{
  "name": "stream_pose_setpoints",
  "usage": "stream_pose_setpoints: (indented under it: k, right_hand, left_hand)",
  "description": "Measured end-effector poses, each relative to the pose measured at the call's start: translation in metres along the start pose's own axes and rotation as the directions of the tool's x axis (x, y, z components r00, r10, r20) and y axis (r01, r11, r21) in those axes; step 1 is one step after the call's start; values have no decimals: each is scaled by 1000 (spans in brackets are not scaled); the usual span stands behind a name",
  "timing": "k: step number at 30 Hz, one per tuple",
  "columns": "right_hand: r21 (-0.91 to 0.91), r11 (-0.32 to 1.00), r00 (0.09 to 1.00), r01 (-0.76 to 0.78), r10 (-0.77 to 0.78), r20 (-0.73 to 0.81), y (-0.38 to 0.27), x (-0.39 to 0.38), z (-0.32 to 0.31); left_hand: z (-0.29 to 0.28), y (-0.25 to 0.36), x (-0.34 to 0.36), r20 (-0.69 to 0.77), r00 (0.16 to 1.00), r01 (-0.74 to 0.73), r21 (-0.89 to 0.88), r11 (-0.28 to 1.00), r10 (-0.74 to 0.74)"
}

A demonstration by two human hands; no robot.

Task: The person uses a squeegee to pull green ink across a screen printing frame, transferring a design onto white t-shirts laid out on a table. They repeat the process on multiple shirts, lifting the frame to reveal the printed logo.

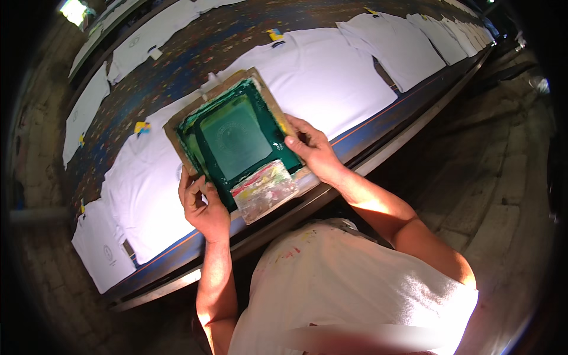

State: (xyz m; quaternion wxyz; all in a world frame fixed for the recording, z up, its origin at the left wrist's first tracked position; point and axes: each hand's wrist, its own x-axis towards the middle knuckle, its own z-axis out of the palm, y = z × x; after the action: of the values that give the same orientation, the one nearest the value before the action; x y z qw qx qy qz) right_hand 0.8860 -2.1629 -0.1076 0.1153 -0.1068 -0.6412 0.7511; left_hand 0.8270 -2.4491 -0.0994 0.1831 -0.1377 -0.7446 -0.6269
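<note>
A wooden-framed printing screen (236, 139) with green mesh and a pale rectangle in its middle is tilted over the table edge, above white T-shirts. My right hand (313, 148) grips the right side of its frame, thumb on top. At the lower left side my left hand (204, 204) holds the frame, its fingers bent and partly hidden behind it. A paint-smeared squeegee (264, 190) lies across the near end of the screen. Under and beyond the screen spreads a white T-shirt (319, 77); another white T-shirt (145, 177) lies to the left.
A long, paint-stained table (195, 59) carries rows of white T-shirts, running away to the right. One T-shirt (100, 248) at the near left bears a small round print. A metal rail (378, 157) follows the table's near edge. Brick-like paving (503, 225) lies to the right.
</note>
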Motion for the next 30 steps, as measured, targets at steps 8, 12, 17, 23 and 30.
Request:
stream_pose_setpoints:
  k: [8, 12, 17, 23, 30]
  right_hand:
    - [78, 996, 987, 35, -23, -156, -10, -6, -245]
    - [28, 999, 966, 28, -20, -257, -18, -7, -324]
    - [-49, 998, 964, 33, -45, -261, -9, 5, -360]
    - [-22, 997, 977, 79, -81, -198, 1, 46, -345]
    - [-137, 981, 983, 135, -150, -102, 6, 65, -340]
  left_hand:
    - [226, 37, -66, 163, 985, 22, 151, 988, -47]
    - [306, 47, -86, 234, 972, 2, 61, 998, -17]
    - [342, 46, -87, 200, 979, 21, 25, 999, -26]
    - [337, 31, -56, 152, 987, 37, 85, 996, -50]
    - [340, 14, -52, 101, 989, 108, 21, 994, -110]
